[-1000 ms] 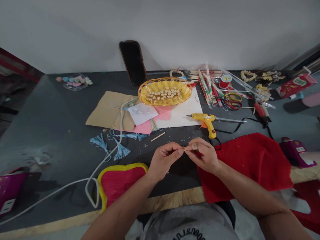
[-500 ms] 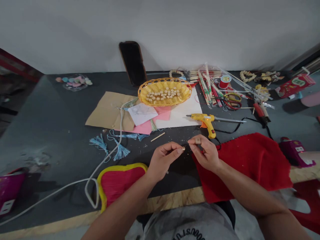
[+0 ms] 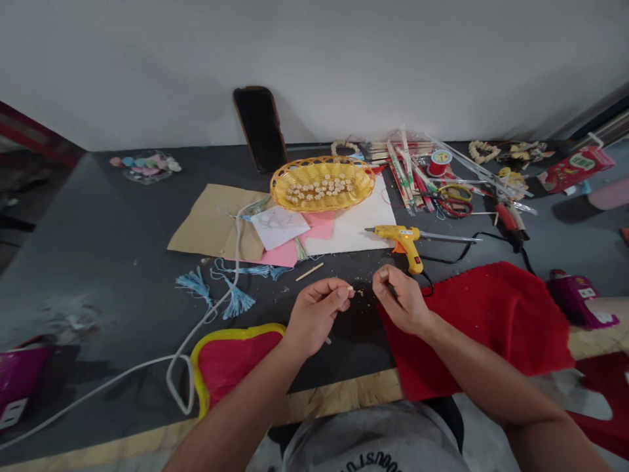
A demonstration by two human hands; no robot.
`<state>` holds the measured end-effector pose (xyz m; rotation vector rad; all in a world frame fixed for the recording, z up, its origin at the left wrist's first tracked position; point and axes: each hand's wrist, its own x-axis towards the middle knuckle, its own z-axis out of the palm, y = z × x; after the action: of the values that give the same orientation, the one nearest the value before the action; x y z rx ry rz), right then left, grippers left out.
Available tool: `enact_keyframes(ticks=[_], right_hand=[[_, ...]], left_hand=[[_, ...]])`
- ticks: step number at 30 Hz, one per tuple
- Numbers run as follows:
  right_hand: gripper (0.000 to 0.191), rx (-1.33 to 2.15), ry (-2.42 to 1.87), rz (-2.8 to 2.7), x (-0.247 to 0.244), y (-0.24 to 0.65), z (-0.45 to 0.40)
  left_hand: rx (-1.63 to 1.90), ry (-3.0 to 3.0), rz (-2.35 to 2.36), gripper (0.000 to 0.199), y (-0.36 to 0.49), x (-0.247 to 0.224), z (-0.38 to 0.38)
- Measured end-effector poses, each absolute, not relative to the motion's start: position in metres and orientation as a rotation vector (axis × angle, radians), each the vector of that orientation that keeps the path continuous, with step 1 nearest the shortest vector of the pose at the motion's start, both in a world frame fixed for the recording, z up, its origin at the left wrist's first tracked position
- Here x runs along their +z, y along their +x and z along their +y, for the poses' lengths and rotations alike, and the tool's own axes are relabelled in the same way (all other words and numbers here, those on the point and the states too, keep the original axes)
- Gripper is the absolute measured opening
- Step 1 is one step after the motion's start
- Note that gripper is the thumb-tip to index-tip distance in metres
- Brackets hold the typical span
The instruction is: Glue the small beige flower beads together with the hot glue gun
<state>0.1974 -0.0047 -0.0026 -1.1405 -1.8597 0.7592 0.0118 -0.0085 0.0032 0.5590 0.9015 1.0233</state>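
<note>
Pinched between the thumb and forefinger of my left hand (image 3: 322, 308) is a small pale piece (image 3: 350, 289). My right hand (image 3: 400, 298) is a short way to the right, its fingers curled with thumb and fingertips close; whether something tiny is between them is hidden. Light crumbs lie on the dark table between the hands. Beyond them a yellow glue gun (image 3: 400, 237) lies on its side, its nozzle pointing left. Several small flower-like pale pieces (image 3: 328, 187) rest in a yellow woven basket (image 3: 287, 172).
A red cloth (image 3: 481, 321) lies under my right forearm. A yellow-edged pink pad (image 3: 236, 360) and white cable (image 3: 179, 351) are at left, near blue tassels (image 3: 239, 301). Behind stand a phone (image 3: 260, 128), scissors (image 3: 455, 196), wrapped sticks (image 3: 403, 174) and a red thread spool (image 3: 439, 164).
My left hand has shifted slightly left with the small piece, which now shows more clearly at its fingertips. The gap between my hands is wider.
</note>
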Motion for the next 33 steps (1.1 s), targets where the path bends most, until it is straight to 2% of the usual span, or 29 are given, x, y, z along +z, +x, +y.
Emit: enact_keyframes(ticks=[4, 10, 17, 22, 26, 33], right_hand=[[0.027, 0.837, -1.188, -1.792, -0.003, 0.202, -0.008], [0.035, 0.659, -1.204, -1.819, -0.005, 0.2, -0.008], [0.02, 0.688, -1.167, -1.615, -0.008, 0.199, -0.003], [0.002, 0.536, -1.236, -1.462, -0.007, 0.21, 0.003], [0.007, 0.381, -1.21, -1.792, -0.007, 0.212, 0.006], [0.011, 0.39, -1.082, -2.257, -0.019, 0.193, 0.0]], left_hand=[[1.076, 0.485, 0.894, 0.021, 0.012, 0.004, -0.007], [1.074, 0.498, 0.928, 0.022, 0.013, 0.004, -0.007], [1.072, 0.491, 0.922, 0.022, 0.012, 0.002, -0.007], [1.152, 0.462, 0.917, 0.02, 0.01, 0.006, -0.002], [1.195, 0.434, 0.899, 0.018, 0.009, 0.008, 0.002], [1.2, 0.415, 0.914, 0.019, 0.009, 0.007, 0.003]])
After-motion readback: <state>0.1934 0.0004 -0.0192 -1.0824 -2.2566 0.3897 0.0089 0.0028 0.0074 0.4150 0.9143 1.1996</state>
